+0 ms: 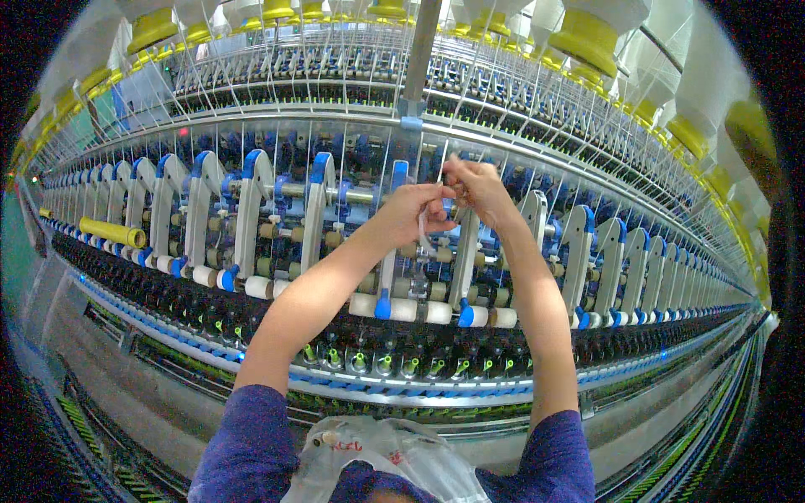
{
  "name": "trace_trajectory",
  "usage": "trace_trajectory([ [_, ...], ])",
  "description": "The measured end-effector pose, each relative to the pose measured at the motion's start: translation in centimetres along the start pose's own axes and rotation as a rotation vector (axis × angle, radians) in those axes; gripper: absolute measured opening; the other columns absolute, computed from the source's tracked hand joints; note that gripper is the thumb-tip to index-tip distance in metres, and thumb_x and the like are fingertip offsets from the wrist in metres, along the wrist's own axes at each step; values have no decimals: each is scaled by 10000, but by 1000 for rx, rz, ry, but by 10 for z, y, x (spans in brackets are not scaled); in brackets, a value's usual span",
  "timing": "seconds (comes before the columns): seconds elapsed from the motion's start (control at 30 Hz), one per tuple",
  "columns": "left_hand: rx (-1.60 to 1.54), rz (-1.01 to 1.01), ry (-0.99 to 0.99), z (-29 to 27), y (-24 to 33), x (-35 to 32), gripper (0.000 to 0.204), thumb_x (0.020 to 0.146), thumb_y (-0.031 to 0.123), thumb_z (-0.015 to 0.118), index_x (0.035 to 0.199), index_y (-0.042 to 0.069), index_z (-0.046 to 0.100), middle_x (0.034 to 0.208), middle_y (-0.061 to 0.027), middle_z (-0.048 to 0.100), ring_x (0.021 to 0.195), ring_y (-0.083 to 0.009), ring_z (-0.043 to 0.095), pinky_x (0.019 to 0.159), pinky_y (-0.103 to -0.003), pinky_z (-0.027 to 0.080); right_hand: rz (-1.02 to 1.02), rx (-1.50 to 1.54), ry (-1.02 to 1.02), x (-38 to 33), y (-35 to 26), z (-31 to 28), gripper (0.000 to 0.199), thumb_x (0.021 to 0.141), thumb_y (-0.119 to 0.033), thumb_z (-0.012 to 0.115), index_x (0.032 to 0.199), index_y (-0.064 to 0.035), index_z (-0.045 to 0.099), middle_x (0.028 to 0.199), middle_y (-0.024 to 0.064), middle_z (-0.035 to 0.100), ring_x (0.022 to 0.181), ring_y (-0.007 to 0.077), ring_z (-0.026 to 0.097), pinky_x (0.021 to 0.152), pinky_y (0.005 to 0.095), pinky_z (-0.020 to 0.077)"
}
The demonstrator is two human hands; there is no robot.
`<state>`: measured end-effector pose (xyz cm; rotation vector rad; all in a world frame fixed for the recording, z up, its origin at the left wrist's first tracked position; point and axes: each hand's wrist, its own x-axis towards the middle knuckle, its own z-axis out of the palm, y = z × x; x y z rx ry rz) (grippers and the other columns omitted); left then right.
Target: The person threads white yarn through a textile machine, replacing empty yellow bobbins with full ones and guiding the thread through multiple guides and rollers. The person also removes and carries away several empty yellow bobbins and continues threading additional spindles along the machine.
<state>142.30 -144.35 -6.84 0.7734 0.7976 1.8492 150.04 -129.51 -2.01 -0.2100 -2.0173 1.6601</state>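
My left hand (417, 211) is raised at the middle of the spinning frame, thumb and fingers pinched on a strand of white roving (424, 236), whose loose end hangs below the fingers. Close beside it on the right, my right hand (480, 191) is closed, its fingertips slightly blurred, on roving just above the left hand. Both hands are in front of the drafting rollers. A grey drafting arm with a blue top (400, 176) stands behind the left hand. Another grey arm (466, 260) shows below the right hand.
White roving bobbins on yellow bases (587, 44) hang overhead. A metal rail (335, 113) crosses behind the hands, with an upright post (419, 59). A yellow tube (111, 233) lies across the arms at left. White rollers (436, 312) and green-tipped spindles (411, 367) run below.
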Motion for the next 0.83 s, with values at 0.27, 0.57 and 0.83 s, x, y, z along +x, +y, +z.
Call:
trace_trajectory([
  [0.27,536,-315,-214,-16,40,-40,284,893,250,575,924,-24,641,504,74,331,382,-28,285,346,-198,174,60,-17,-17,-6,5,15,159,805,-174,714,753,-38,649,682,-17,596,535,25,452,444,182,303],
  [0.57,571,-133,-96,2,32,-18,268,916,314,549,843,85,669,540,78,378,439,-9,330,369,-180,207,4,-47,-97,-14,5,5,92,793,-133,687,720,-80,670,671,-41,600,533,29,461,456,188,305],
  [0.83,2527,48,-193,-4,-28,13,132,812,139,589,842,105,712,851,-74,699,835,-246,678,653,-383,540,-158,-270,79,-23,2,-28,112,800,-163,711,768,-62,675,624,-26,574,490,62,467,427,196,356],
])
